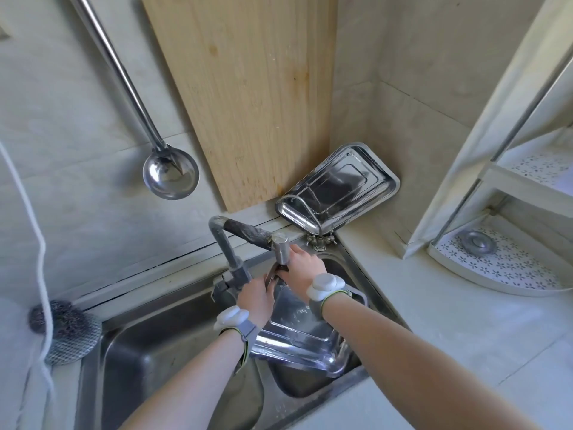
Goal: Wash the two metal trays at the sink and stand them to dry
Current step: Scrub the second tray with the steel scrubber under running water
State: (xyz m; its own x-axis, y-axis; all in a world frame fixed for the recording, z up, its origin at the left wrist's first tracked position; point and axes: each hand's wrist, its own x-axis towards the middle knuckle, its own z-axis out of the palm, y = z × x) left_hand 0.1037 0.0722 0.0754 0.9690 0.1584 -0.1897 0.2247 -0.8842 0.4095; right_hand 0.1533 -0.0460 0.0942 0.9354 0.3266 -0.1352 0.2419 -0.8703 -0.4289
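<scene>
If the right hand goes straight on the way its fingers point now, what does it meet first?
Most likely the tap's spout: the right hand, holding the far rim of the tray, points at it from close by. Depth is unclear, so it might pass just under.

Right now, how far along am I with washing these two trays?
About halfway. The first tray leans in the corner behind the sink, seemingly done. The second tray is in hand: the left hand and right hand grip its far edge under the faucet. Left: finish washing it and stand it to dry.
</scene>
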